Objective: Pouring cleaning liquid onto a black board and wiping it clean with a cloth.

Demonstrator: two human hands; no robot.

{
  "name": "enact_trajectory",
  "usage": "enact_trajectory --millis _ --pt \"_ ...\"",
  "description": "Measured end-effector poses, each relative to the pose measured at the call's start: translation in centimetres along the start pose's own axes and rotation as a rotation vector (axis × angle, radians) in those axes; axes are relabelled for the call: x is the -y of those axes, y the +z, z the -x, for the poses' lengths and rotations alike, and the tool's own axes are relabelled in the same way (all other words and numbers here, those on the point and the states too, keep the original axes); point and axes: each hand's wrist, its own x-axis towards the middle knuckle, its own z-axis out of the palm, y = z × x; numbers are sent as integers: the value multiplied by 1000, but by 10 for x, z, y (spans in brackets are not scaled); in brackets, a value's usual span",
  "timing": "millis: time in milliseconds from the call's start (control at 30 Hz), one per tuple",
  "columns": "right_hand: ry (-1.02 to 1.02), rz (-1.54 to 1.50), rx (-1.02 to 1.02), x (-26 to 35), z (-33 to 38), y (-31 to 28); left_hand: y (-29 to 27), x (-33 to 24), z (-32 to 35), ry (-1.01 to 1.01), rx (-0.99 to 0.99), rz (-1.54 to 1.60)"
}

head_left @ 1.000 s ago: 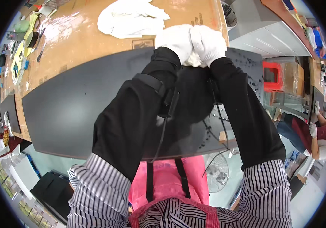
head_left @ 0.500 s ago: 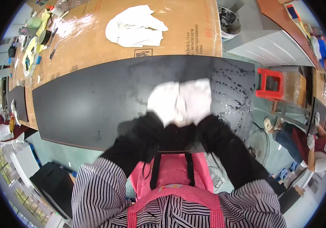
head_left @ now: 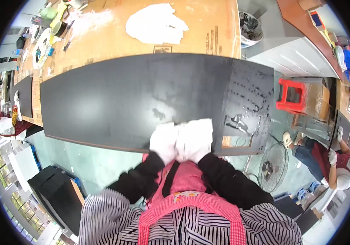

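Both my hands, in white gloves, lie side by side on the near edge of a large black panel [head_left: 101, 106]. They press a folded white cloth [head_left: 199, 126] against its surface. My left hand [head_left: 163, 143] and my right hand [head_left: 192, 148] nearly touch, and white glove and white cloth are hard to tell apart. The fingers are mostly hidden by the cloth. Water drops and a wet patch [head_left: 240, 122] cover the panel's right end, near a rectangular cut-out [head_left: 236, 141]. Faint damp smears show beyond my hands.
A crumpled white cloth [head_left: 156, 24] lies on the cardboard-covered table [head_left: 101, 45] behind the panel. To the right stand a bucket [head_left: 250, 30], a red stool [head_left: 292, 97] and a floor fan [head_left: 273, 167]. Co-workers handle dark panels at the far left and right.
My hands and the white cloth have come back toward me and slightly left, from the panel's middle to its near edge. The wet right end and the cut-out are now uncovered.
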Motion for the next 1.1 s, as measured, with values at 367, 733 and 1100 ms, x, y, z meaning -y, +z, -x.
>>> enact_trajectory --millis 367,733,1100 --pt "136 145 -340 -80 -201 3 -65 60 -236 90 -249 -85" --pt "-67 -29 -265 -15 62 60 13 -14 19 279 -239 69" --pt "-48 227 -417 -145 -191 -24 -55 10 -265 189 -235 -52"
